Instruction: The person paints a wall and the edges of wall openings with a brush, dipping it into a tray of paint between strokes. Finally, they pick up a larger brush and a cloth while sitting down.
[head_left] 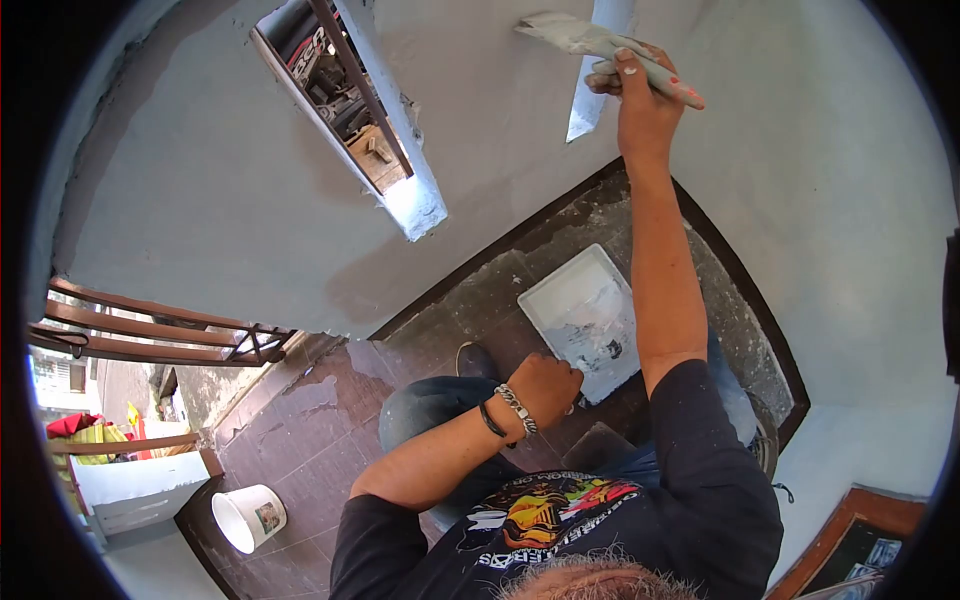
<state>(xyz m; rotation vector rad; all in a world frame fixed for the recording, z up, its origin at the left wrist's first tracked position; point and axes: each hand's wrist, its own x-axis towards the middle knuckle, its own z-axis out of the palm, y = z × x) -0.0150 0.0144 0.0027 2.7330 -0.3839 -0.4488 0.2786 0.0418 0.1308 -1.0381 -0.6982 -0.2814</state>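
My right hand (640,90) is raised against the wall, its fingers wrapped round the handle of a paintbrush (590,38). The brush is smeared with pale grey paint, and its handle end shows red. Its bristles point left, close to the grey wall (480,90), right of the narrow window opening. My left hand (545,388) is closed, low by my bent knee, overlapping the near left edge of a white paint tray (560,290) in this view. Its fingertips are hidden, so whether anything is in them cannot be told. Grey and white paint smears cover the tray.
A white bucket (249,518) stands on the brown tiled floor (310,440) at lower left. Brown railings (160,325) are at the left. A slanted window opening (350,110) cuts the wall. A framed item (860,540) is at lower right.
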